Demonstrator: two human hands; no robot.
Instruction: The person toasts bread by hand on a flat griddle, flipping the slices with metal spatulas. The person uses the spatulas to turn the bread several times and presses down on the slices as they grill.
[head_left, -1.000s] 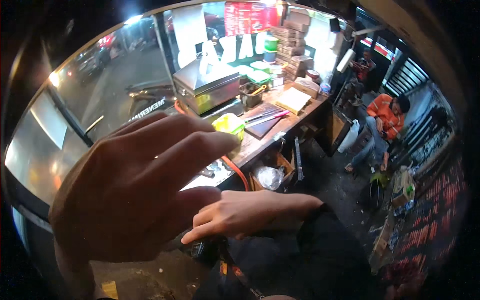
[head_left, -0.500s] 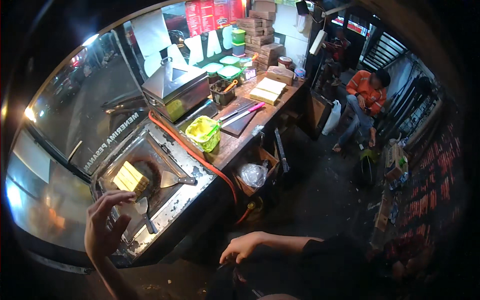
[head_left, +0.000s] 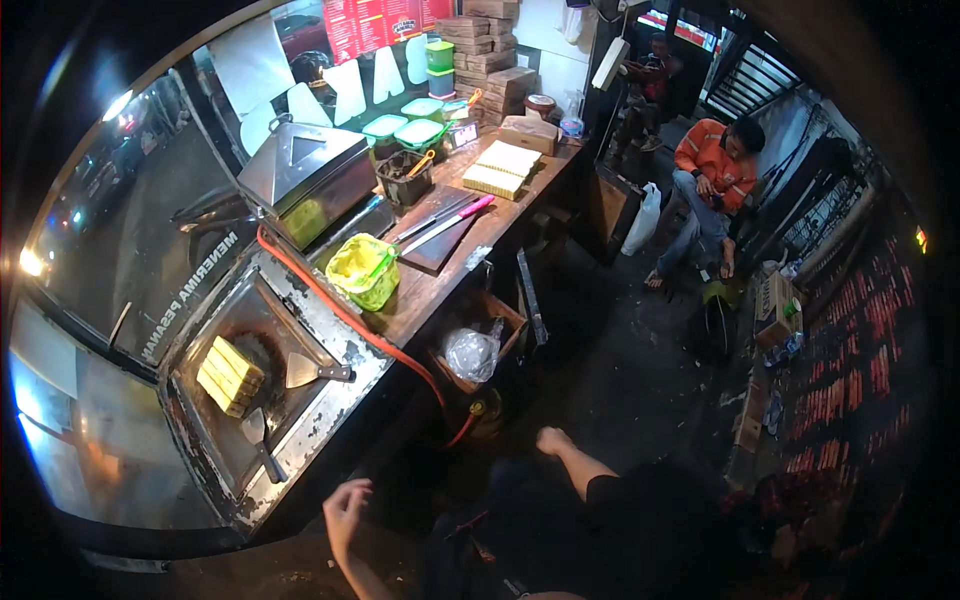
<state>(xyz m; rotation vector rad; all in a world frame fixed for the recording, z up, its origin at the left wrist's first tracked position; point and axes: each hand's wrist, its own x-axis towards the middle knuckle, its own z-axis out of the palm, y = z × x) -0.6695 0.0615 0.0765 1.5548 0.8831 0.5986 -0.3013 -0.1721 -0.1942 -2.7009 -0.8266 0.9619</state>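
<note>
My left hand (head_left: 345,508) hangs in the air in front of the griddle's near edge, its fingers loosely bent and apart with nothing in them. Further right, my right hand (head_left: 553,442) is closed over the dark floor, touching nothing; I see nothing held in it. On the griddle (head_left: 212,440) lies a block of sliced yellow bread (head_left: 229,374). A metal scraper (head_left: 258,437) rests just beside the bread, nearest my left hand. Another wide scraper (head_left: 318,371) lies along the griddle's right side.
A wooden counter (head_left: 405,308) continues beyond the griddle. It carries a green-lined tub (head_left: 364,272), a pink-handled knife (head_left: 455,220) on a dark board, and pale bread (head_left: 503,168). An orange hose (head_left: 345,313) runs along the counter. A person in orange (head_left: 715,160) sits at the right.
My left hand has moved right and down, away from above the griddle. My right hand has moved up and right. The view has turned to the right; the bread and scrapers stay put.
</note>
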